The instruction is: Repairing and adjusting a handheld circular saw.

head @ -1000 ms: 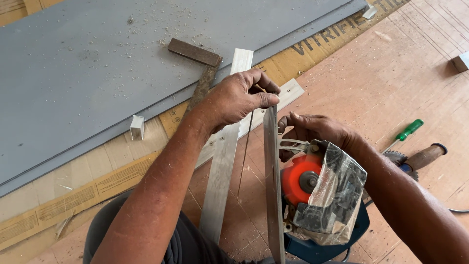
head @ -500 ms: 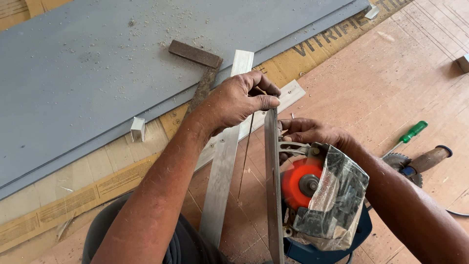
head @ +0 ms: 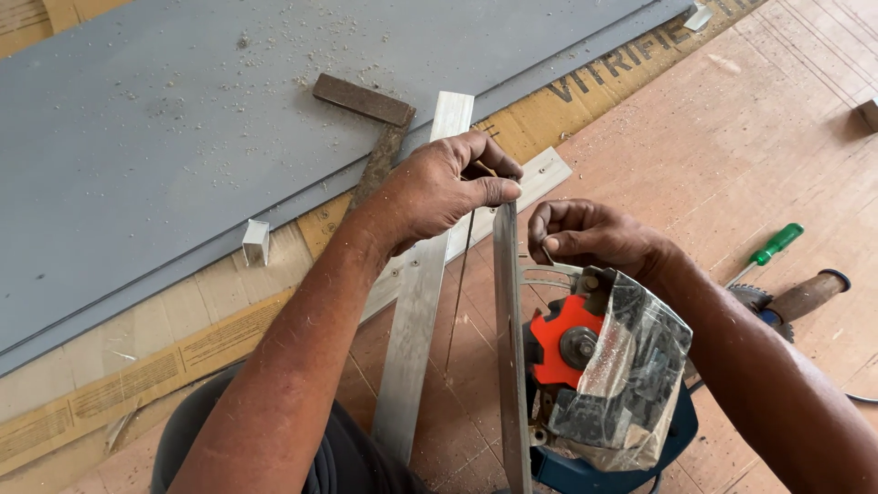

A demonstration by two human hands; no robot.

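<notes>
My left hand [head: 448,187] grips the far end of a thin metal strip [head: 508,348] that stands on edge and runs toward me. My right hand [head: 590,236] is just right of the strip, fingers pinched on a small part at the top of a blue power tool [head: 604,366] with an orange disc and a plastic-wrapped body. What the pinched part is cannot be made out. A flat aluminium bar [head: 416,311] lies on the floor under my left wrist.
A large grey board [head: 183,137] dusted with shavings lies at the left, on cardboard [head: 137,375]. A rusty try square [head: 366,105] rests on its edge. A small white block [head: 256,241], a green-handled screwdriver [head: 773,245] and a wooden-handled tool [head: 800,297] lie on the plywood floor.
My right hand has slid from the tool's guard to its top edge and pinched shut there. The left hand and the strip have stayed in place.
</notes>
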